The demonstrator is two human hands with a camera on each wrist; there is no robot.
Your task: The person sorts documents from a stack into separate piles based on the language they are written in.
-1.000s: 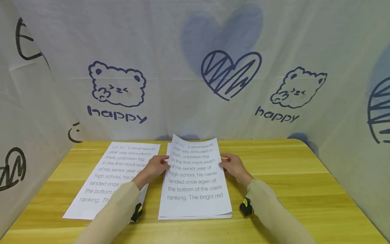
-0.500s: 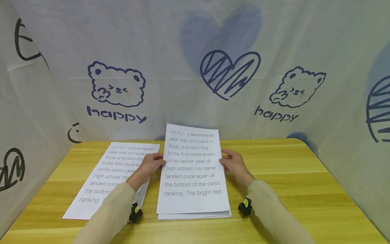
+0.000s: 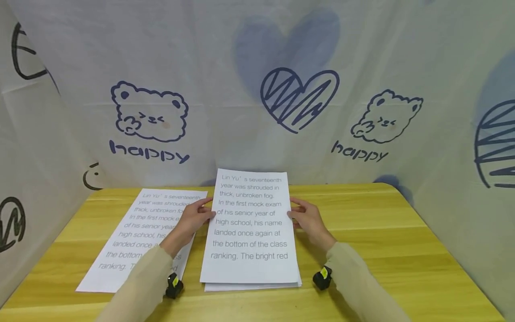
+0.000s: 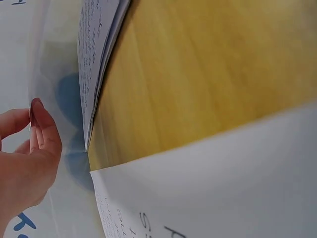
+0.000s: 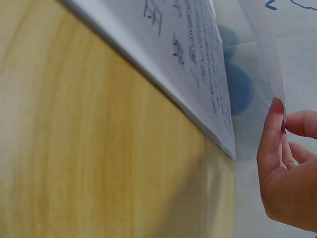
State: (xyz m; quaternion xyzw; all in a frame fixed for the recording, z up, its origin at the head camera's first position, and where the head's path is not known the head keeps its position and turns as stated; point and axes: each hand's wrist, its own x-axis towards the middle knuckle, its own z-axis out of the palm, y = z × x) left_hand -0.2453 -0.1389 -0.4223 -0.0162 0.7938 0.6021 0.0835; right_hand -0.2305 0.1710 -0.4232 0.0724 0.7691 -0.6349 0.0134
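A printed sheet of paper (image 3: 251, 223) is held up by its two long sides over a stack of similar sheets (image 3: 253, 286). My left hand (image 3: 196, 219) pinches its left edge between thumb and fingers. At the opposite edge my right hand (image 3: 307, 218) pinches it the same way. Both wrist views show the sheet raised clear of the stack (image 4: 101, 54), whose thick edge runs along the table. In the right wrist view, fingers (image 5: 271, 139) lie on one face and the thumb on the other. Most of the stack is hidden under the sheet in the head view.
Another printed sheet (image 3: 120, 250) lies on the wooden table (image 3: 362, 223) to the left, partly under my left forearm. Behind the table hangs a white cloth (image 3: 225, 134) with hearts and bear drawings. Small black devices (image 3: 174, 286) sit at both wrists.
The top sheet, first bowed at its upper end and lying close on the stack, has been lifted and flattened out, with its far edge now higher. Both hands keep hold of its sides.
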